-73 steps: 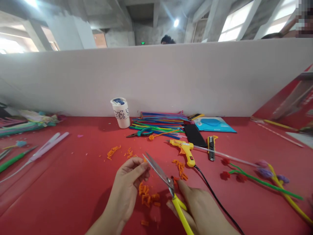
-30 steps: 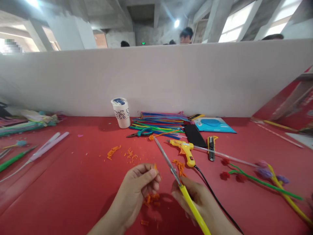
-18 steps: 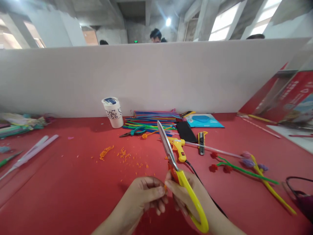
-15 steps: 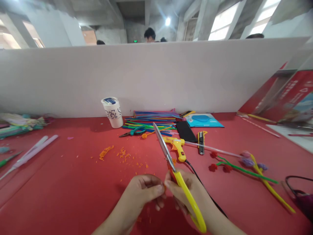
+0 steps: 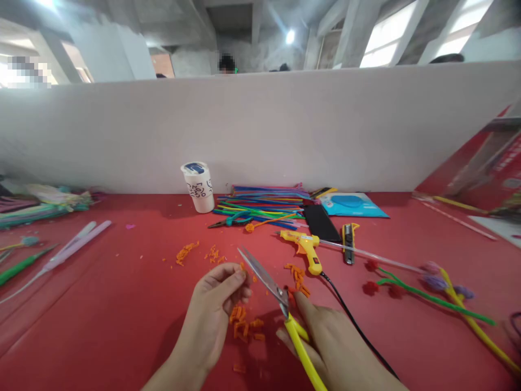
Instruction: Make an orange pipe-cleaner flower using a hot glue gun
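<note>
My right hand [image 5: 325, 334] is closed around a pair of scissors [image 5: 264, 277] with yellow handles; the metal blades point up and to the left, a little apart. Thumb and forefinger of my left hand [image 5: 217, 298] pinch a small orange piece [image 5: 243, 267], mostly hidden by the fingertips, near the scissor tips. Short orange cuttings [image 5: 241, 326] lie on the red tabletop [image 5: 122, 315] between my hands. More orange bits [image 5: 299, 278] are beyond my right hand, and a loose orange heap [image 5: 187, 252] lies farther left.
A yellow glue gun [image 5: 307, 250] with a black cord lies beyond my right hand. Pliers [image 5: 230, 221], coloured pipe cleaners [image 5: 264, 198], a white cup [image 5: 198, 187], a black phone [image 5: 321, 221] and a utility knife [image 5: 349, 244] stand or lie farther back. Pipe-cleaner flowers [image 5: 431, 296] are at right.
My hands have moved apart, the left one up and leftward. The scissors have lowered and tilted left. Orange cuttings that my hands covered now show, and the view has shifted slightly.
</note>
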### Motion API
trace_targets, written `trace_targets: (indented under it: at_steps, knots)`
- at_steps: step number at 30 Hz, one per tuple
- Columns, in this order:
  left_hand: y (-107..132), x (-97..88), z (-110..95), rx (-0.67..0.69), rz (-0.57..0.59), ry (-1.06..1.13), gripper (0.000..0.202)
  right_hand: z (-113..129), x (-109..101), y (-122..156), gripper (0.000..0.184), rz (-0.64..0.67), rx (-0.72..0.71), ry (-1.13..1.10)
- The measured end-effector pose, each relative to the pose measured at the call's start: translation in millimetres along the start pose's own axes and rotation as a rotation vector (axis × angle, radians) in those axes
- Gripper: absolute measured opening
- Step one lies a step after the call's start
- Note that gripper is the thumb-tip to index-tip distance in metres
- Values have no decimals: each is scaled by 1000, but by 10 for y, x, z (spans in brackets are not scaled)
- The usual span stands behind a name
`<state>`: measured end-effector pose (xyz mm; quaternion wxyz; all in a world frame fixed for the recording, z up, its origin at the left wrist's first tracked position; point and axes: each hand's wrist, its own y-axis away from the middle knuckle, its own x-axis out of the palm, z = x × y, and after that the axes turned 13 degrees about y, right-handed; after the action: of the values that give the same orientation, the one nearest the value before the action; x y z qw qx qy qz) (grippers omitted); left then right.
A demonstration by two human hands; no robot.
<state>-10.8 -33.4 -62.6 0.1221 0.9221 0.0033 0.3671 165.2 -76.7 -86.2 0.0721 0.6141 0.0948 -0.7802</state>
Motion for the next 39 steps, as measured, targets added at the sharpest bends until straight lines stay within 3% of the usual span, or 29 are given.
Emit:
trace_targets:
  at_steps: [5, 9, 25, 35, 39]
  knots:
    - [-5, 11, -44, 59, 42, 64, 5, -1, 72, 46, 19, -94, -86, 176]
    - [-7, 9, -53, 64, 10, 67, 3, -22, 82, 42, 16, -162, -114, 212]
    - [0, 9, -75, 47, 16, 86, 2, -36, 100, 33, 14, -135, -113, 231]
    - [11, 16, -77, 33, 14, 89, 2, -70, 147, 50, 21, -254, -158, 273]
    - [4, 14, -88, 24, 28, 70, 4, -74, 142, 6, 23, -158, -79, 151]
